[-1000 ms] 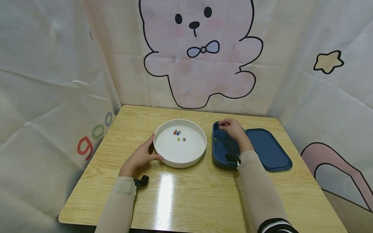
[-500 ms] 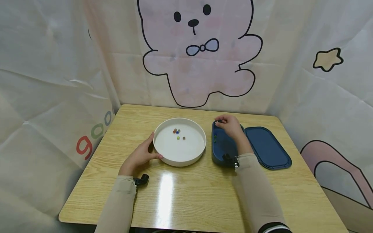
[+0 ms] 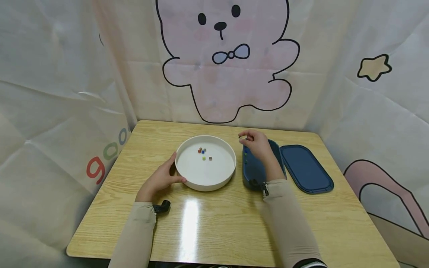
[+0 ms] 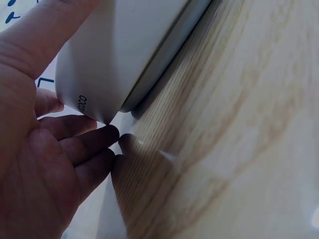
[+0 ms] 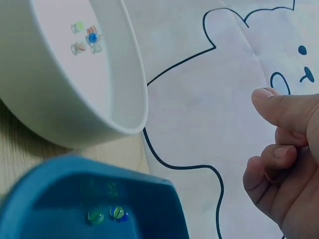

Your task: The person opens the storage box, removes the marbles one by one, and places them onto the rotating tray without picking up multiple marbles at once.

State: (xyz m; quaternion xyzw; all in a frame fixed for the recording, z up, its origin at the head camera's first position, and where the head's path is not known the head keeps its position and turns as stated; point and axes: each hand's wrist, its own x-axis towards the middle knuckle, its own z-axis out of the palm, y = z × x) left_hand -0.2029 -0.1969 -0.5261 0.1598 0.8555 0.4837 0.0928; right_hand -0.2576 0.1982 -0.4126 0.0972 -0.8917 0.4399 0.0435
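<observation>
My left hand [image 3: 160, 179] grips the side of a round white tray [image 3: 207, 185], thumb along the near wall and fingers toward the left; the left wrist view has the fingertips at the tray's lower edge. Several small glass marbles [image 3: 202, 152] lie on the tray's floor. My right hand [image 3: 256, 143] is raised over the far left rim of a blue box [image 3: 253, 171], thumb and forefinger pinched on a tiny marble [image 3: 239, 137], which is mostly hidden by the fingertips. A green marble [image 5: 95, 217] and a yellow-and-blue marble [image 5: 118, 213] lie inside the box.
A flat blue lid [image 3: 307, 169] lies on the wooden table [image 3: 214, 230], right of the box. A printed cloth with a bear [image 3: 231, 85] hangs behind the table's far edge, and more cloth hangs at both sides.
My right hand has risen out of the blue box and moved left past its far left rim, fingertips still pinched. The left hand stays on the tray.
</observation>
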